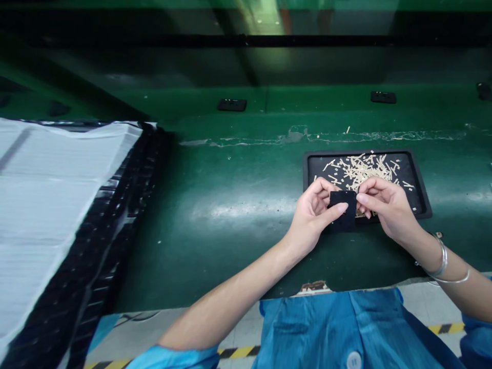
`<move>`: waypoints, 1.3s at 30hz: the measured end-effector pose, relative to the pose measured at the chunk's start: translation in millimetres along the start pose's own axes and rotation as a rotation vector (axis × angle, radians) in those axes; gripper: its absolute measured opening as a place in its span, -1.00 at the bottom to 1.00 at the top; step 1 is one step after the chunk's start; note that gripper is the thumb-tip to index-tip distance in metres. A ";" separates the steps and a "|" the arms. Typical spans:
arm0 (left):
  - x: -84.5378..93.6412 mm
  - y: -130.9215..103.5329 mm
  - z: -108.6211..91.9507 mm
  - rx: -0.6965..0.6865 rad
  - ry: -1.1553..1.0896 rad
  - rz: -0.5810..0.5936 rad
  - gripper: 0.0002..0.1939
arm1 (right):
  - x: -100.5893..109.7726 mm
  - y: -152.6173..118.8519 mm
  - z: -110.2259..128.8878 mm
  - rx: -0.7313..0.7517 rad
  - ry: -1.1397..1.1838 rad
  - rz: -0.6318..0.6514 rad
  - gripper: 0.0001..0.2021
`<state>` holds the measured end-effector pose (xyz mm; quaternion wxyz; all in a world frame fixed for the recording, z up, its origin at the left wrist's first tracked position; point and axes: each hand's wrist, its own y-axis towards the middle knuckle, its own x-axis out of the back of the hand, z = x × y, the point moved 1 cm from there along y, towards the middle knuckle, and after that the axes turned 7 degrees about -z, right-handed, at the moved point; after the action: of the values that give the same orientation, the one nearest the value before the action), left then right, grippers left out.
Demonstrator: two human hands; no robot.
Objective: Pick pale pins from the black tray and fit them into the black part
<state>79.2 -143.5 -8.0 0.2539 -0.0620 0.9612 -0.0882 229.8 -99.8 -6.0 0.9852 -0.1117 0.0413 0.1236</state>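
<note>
My left hand (321,206) grips a small flat black rectangular piece (343,218), its thumb lying across the front face. At the piece's upper right corner is my right hand (378,201), thumb and forefinger pinched together. Whatever that pinch holds is too small to make out. Both hands are over the near edge of a black tray (422,197). In the tray lies a loose heap of small pale strips (363,170), partly hidden behind my fingers.
Two small black plates (231,105) (383,97) lie at the back of the green bench (230,174). Stacked white sheets (57,205) in a black crate (111,246) stand at left. A scuffed line of torn tape (295,136) crosses the bench behind the tray.
</note>
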 end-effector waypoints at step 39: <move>3.5 -3.8 -1.8 -0.551 0.614 0.092 -0.56 | 1.0 -3.5 5.3 0.023 0.077 0.096 -0.79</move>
<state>75.5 -147.5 -7.3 -0.0672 -0.0555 0.9817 0.1694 231.9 -101.6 -0.2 0.9770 -0.1031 0.0860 0.1658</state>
